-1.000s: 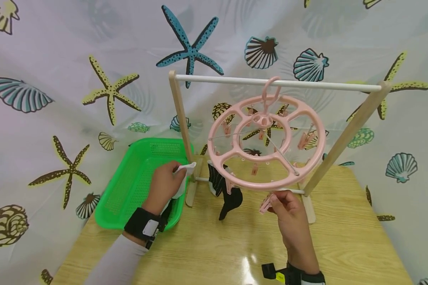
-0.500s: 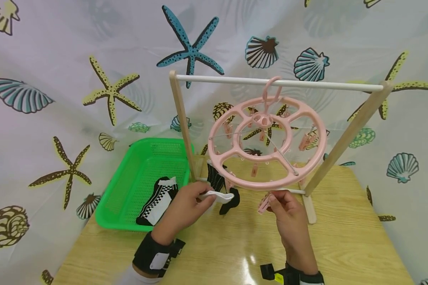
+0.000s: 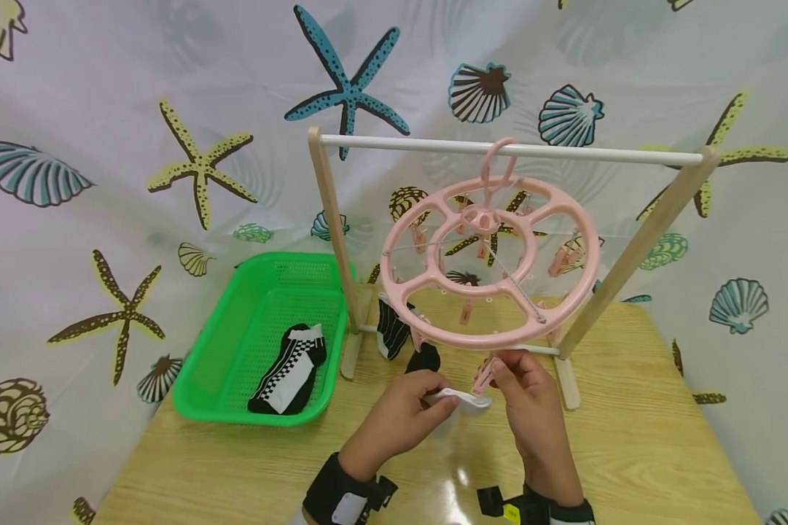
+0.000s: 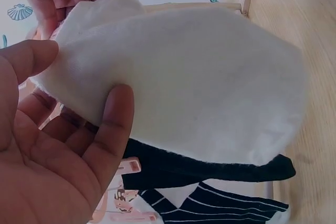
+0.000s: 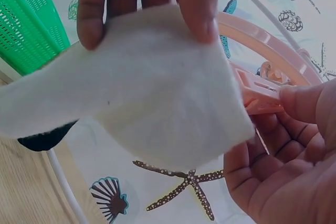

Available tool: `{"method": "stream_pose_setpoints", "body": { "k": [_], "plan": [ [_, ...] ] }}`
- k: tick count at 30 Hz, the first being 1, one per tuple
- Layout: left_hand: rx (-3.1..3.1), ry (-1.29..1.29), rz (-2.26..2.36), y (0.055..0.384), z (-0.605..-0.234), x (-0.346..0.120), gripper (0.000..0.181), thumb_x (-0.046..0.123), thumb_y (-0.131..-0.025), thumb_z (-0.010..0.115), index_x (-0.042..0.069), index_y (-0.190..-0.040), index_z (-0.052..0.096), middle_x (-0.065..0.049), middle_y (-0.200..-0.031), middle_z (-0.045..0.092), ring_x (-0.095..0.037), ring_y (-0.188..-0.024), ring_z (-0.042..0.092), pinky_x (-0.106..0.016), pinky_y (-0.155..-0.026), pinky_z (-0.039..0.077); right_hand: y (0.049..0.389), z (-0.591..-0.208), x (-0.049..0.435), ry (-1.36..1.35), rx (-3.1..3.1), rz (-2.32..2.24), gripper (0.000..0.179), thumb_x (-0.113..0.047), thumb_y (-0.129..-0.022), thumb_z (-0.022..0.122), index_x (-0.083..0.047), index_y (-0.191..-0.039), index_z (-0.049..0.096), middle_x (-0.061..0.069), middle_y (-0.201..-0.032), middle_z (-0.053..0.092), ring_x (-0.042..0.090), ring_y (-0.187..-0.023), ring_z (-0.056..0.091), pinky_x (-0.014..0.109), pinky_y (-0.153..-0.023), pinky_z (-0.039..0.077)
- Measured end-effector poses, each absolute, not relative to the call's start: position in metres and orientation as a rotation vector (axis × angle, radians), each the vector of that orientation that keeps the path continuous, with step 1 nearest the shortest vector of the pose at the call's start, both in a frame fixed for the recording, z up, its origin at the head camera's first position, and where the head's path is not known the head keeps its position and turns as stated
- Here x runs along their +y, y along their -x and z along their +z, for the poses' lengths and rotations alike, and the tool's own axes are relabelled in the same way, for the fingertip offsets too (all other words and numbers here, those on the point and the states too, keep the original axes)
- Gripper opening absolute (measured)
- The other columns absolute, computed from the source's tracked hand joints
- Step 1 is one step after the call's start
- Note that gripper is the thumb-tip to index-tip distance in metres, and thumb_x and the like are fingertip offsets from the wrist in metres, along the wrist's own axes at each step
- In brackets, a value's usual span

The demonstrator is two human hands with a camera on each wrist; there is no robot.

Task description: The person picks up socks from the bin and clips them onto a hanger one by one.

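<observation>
My left hand (image 3: 400,412) pinches a white sock (image 4: 199,87) by its cuff end, and the rest of the sock hangs loose below. My right hand (image 3: 534,412) squeezes a pink clothespin (image 5: 260,94) between thumb and fingers under the front rim of the pink round hanger (image 3: 482,340). In the right wrist view the sock's edge lies right at the clothespin's tip, overlapping it. To the left of the hands, a black sock with white stripes (image 3: 391,328) and a plain black sock (image 3: 425,359) hang from the hanger.
The hanger hooks over a white rail (image 3: 407,146) on a wooden stand (image 3: 331,211). Left of it, a green basket (image 3: 219,328) holds black-and-white checkered socks (image 3: 291,372). Several other clothespins dangle from the ring. A patterned curtain (image 3: 105,204) backs the wooden table (image 3: 190,474).
My left hand has carried the white sock from over the basket rightward to the clothespin, uncovering the checkered socks. My right hand has stayed in place on the clothespin.
</observation>
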State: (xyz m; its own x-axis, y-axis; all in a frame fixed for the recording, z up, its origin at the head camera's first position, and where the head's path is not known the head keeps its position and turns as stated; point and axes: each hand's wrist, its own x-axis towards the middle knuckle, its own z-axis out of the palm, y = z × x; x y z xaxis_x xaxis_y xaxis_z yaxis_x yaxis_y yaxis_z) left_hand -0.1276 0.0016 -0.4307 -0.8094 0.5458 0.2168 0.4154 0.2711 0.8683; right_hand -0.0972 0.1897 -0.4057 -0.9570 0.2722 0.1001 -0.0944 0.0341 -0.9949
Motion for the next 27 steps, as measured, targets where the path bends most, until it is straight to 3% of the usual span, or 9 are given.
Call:
{"method": "stream_pose_setpoints", "body": {
  "k": [9,20,27],
  "plan": [
    [2.504,-0.900,1.656,0.126,-0.433,0.015,0.013,0.022,-0.098,0.066,0.012,-0.101,0.073,0.002,-0.094,0.066,-0.004,-0.080,0.062,-0.021,-0.069,0.052,0.096,-0.406,0.189,0.130,-2.051,2.041,0.021,-0.007,-0.103,0.053,0.012,-0.112,0.057,0.017,-0.101,0.062,0.016,-0.089,0.063,0.027,-0.081,0.052],
    [2.537,-0.904,1.783,0.125,-0.429,0.021,0.014,0.023,-0.096,0.068,0.011,-0.100,0.074,0.000,-0.091,0.066,-0.006,-0.078,0.061,-0.021,-0.065,0.052,0.095,-0.407,0.190,0.036,-2.010,2.039,0.019,-0.008,-0.102,0.055,0.009,-0.111,0.059,0.014,-0.098,0.063,0.018,-0.088,0.063,0.028,-0.082,0.052],
    [2.521,-0.877,1.797,0.125,-0.426,0.021,0.016,0.025,-0.096,0.068,0.011,-0.101,0.074,0.001,-0.092,0.066,-0.006,-0.078,0.062,-0.021,-0.066,0.053,0.094,-0.409,0.193,-0.041,-2.131,1.996,0.029,-0.012,-0.104,0.053,0.007,-0.126,0.057,0.011,-0.111,0.062,0.015,-0.098,0.061,0.025,-0.085,0.050]
  ]
}}
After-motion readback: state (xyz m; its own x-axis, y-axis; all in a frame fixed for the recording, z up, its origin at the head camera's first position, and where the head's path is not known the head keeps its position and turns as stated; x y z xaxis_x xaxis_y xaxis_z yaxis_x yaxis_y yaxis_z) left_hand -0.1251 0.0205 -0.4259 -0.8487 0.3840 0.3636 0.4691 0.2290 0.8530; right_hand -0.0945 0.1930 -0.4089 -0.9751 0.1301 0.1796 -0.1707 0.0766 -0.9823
